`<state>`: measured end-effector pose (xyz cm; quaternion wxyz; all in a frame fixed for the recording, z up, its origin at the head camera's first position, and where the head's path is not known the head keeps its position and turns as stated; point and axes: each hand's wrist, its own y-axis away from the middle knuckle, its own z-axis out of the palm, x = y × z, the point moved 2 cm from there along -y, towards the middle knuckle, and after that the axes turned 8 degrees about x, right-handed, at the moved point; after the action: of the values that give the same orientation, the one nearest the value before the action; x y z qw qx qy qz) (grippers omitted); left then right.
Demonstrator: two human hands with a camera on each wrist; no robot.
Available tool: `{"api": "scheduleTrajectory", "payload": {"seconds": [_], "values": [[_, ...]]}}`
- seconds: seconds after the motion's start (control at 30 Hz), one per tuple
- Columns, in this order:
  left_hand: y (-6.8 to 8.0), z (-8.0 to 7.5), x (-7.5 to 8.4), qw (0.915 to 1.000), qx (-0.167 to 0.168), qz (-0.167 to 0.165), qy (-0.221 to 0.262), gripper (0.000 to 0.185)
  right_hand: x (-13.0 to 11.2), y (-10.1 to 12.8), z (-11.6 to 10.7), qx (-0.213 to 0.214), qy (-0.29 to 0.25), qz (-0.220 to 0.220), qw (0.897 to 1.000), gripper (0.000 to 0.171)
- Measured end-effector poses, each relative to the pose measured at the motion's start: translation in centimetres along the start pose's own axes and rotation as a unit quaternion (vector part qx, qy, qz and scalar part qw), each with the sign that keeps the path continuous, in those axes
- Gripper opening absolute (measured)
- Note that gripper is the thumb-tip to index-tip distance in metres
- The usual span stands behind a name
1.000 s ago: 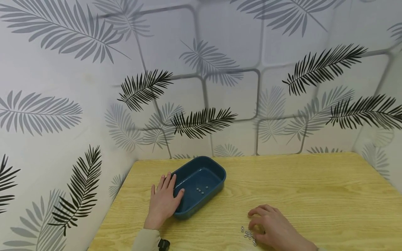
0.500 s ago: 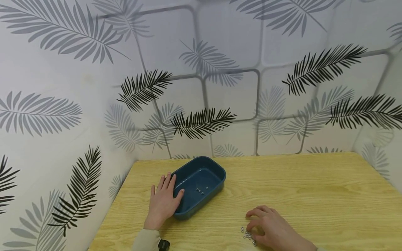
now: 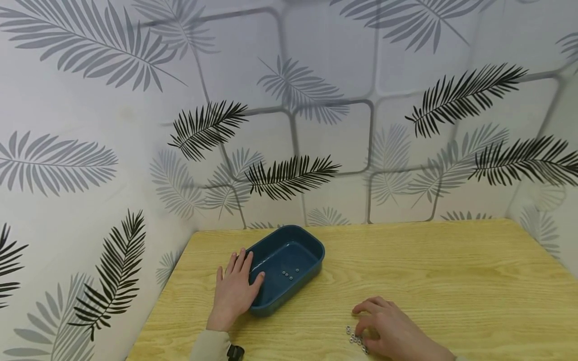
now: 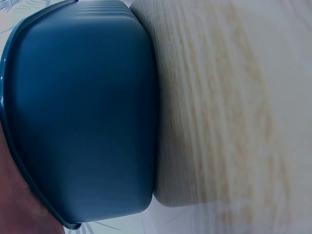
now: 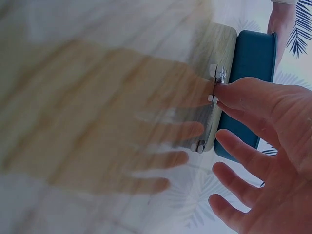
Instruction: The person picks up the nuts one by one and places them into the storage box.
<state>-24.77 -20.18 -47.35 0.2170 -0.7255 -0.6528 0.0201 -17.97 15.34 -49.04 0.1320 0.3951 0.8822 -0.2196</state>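
Note:
A dark blue tray point(image 3: 311, 253) stands on the wooden table point(image 3: 429, 271) with three small metal nuts point(image 3: 287, 274) inside. My left hand point(image 3: 239, 286) lies flat on the table beside the tray, its thumb against the rim. The left wrist view is filled by the tray's outer wall point(image 4: 83, 122). A cluster of several small metal nuts point(image 3: 354, 337) lies near the front edge. My right hand point(image 3: 368, 318) rests over them with relaxed fingers. In the right wrist view one fingertip point(image 5: 229, 92) touches the nuts point(image 5: 213, 98), and the tray point(image 5: 251, 63) shows beyond.
Walls papered with a leaf pattern point(image 3: 289, 125) close in the table at the back, left and right. The tabletop's right half point(image 3: 474, 291) is bare wood. A dark wrist-mounted device point(image 3: 236, 352) shows at my left sleeve.
My right hand has slid slightly left and toward me over the nuts. The left hand and the tray have not moved.

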Motion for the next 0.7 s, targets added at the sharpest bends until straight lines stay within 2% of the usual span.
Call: {"api": "scheduleTrajectory", "payload": {"seconds": [0.23,0.7], "values": [[0.03,0.04,0.00,1.0000,-0.001,0.000,-0.003,0.066,0.01,0.04,-0.11,-0.001,0.000,0.003,1.000,0.019],[0.11,-0.05,0.07,1.0000,0.003,0.003,-0.001,0.066,0.04,0.01,-0.40,-0.015,0.019,0.047,0.999,0.016]]}}
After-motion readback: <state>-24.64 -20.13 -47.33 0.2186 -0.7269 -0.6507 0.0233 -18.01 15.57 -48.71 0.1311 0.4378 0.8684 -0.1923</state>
